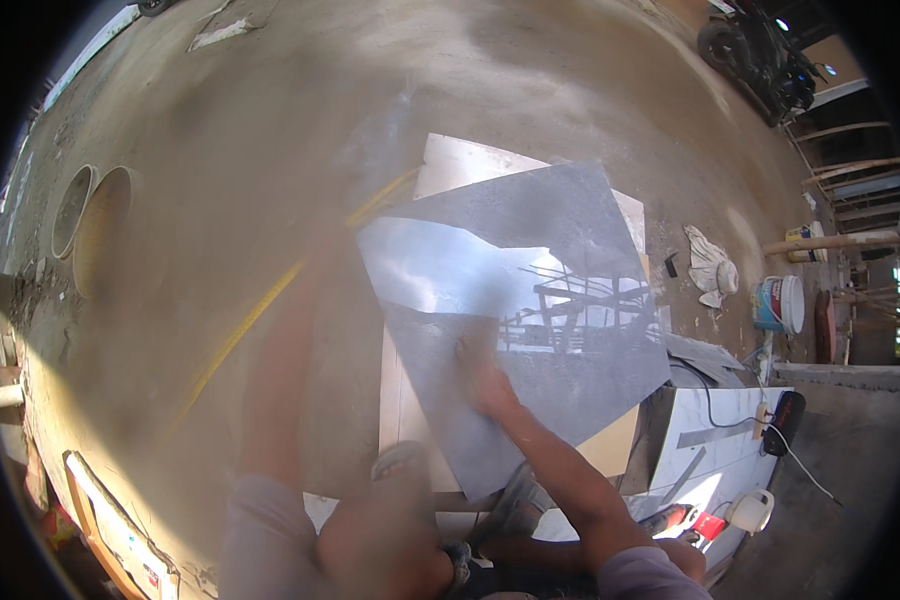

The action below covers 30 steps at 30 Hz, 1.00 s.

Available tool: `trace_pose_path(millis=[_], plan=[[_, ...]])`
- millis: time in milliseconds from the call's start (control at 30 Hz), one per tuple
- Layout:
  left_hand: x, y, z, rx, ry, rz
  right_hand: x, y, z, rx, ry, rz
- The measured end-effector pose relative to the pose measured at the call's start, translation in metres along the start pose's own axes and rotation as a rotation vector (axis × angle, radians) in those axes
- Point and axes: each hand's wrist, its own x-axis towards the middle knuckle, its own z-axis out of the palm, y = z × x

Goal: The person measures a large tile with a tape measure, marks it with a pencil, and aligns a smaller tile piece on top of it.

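A large glossy grey tile (560, 250) lies tilted on top of a stack of pale beige tiles (470, 165) on the concrete floor. My right hand (482, 375) rests flat on the tile's near part with fingers spread, gripping nothing. My left arm reaches forward in heavy blur, and my left hand (315, 265) is near the tile's left corner, beside a yellow line (260, 310) that runs slantwise across the floor. Whether it holds anything is lost in the blur. My sandalled feet (402, 462) stand at the tile's near edge.
A white bucket (778, 303) and a crumpled white cloth (710, 265) sit to the right. White marbled tiles (715, 435) with a power strip (765, 412), a cable and a white jug (752, 510) lie at right front. Two round boards (95, 225) lie at left. A motorcycle (760, 50) is parked far right.
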Motion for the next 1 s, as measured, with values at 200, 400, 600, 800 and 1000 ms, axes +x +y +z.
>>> trace_pose_path(millis=[200,400,600,800,1000], plan=[[-0.079,0.033,-0.049,-0.057,-0.017,0.033,-0.063,0.015,-0.073,0.097,-0.437,0.047],[-0.257,0.021,-0.122,0.0,-0.203,-0.187,-0.117,0.096,-0.144,-0.165,-0.668,0.233],[-0.324,0.085,-0.175,0.149,-0.432,-0.438,-0.181,0.142,-0.193,-0.314,-0.651,0.372],[-0.334,0.067,-0.121,0.069,-0.442,-0.483,-0.226,0.106,-0.141,0.082,-0.38,0.314],[-0.331,0.069,-0.097,0.039,-0.47,-0.474,-0.306,0.107,-0.068,0.299,0.058,0.477]])
